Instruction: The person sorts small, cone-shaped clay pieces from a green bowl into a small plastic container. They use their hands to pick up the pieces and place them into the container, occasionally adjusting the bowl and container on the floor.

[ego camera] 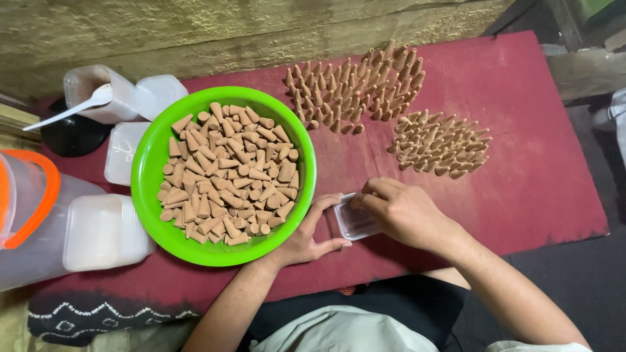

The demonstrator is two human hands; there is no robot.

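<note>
A small clear plastic box [355,220] sits on the red mat [535,130] near its front edge, just right of the green bowl [147,176], and both hands meet on it. The left hand [308,236] lies against the box's left side, thumb and fingers curved loosely around that wall and the bowl's rim just behind the knuckles; it steadies the box without lifting it. The right hand [404,210] comes in from the right and covers the box's right and far edge, its fingertips bunched together over the opening; whether they pinch one of the cones cannot be told, since the fingers hide whatever is under them. So the box lies directly between the two hands, touching both, with its longer side running roughly front to back on the mat. The bowl, heaped with tan cones lying loose [225,176], is nearest the left hand, touching or almost touching it. Two clusters of cones standing upright are on the far side of the mat: the larger cluster [355,88] towards the back edge, the smaller cluster [440,143] just beyond the right hand, the nearer to it. White lidded tubs [104,231] crowd the left edge.
</note>
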